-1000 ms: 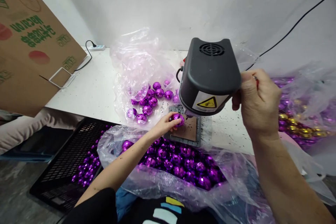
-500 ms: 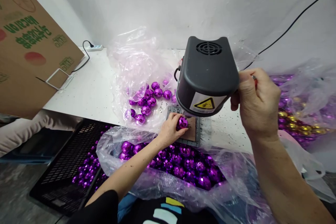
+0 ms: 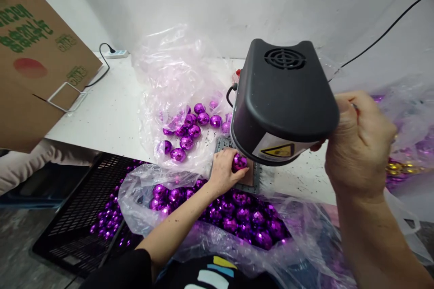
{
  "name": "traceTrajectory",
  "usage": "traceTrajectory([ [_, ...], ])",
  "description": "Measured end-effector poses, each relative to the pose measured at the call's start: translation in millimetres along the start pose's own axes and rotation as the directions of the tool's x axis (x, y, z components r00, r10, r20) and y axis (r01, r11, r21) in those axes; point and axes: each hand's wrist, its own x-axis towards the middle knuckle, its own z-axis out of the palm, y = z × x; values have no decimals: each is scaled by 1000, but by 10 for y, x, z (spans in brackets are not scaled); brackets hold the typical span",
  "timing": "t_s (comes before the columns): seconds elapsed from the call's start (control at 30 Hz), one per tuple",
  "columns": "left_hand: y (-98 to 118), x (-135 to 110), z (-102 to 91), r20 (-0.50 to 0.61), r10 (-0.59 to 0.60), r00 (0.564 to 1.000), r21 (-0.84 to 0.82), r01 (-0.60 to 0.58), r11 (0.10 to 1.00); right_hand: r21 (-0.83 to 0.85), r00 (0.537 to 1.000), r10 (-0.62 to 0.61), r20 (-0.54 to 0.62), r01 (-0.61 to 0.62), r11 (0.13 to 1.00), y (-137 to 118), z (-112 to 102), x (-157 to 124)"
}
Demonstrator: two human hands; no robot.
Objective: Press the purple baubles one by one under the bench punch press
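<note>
My left hand (image 3: 224, 169) is closed on a shiny purple faceted ball (image 3: 239, 162) and holds it on the small base plate (image 3: 252, 179) under a dark grey machine head (image 3: 283, 97). My right hand (image 3: 359, 144) is wrapped round a lever at the machine's right side; only a thin red-tipped part of the lever shows. A yellow warning label (image 3: 280, 150) sits on the machine's front.
A clear bag of purple balls (image 3: 237, 216) lies in front of me. Another clear bag (image 3: 185, 122) with several purple balls rests on the white table (image 3: 111, 117). A black crate (image 3: 84, 207) is at lower left, a cardboard box (image 3: 37, 54) at left, gold and purple balls (image 3: 403, 167) at right.
My left hand has moved the purple ball right, in under the machine head. The machine head looms larger and lower in view, with my right hand still on its lever.
</note>
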Motion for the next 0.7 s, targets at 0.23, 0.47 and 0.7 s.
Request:
traceTrajectory([
  [0.23, 31, 66, -71, 112, -27, 993, -82, 36, 996, -37, 1000, -3, 2, 3, 999, 11, -2, 13],
  [0.47, 25, 38, -68, 150, -22, 988, -145, 44, 988, -103, 996, -59, -64, 53, 993, 16, -9, -5],
  [0.7, -11, 35, -55, 139, -55, 989, -147, 75, 986, -257, 969, -185, -165, 139, 956, 89, -54, -315],
])
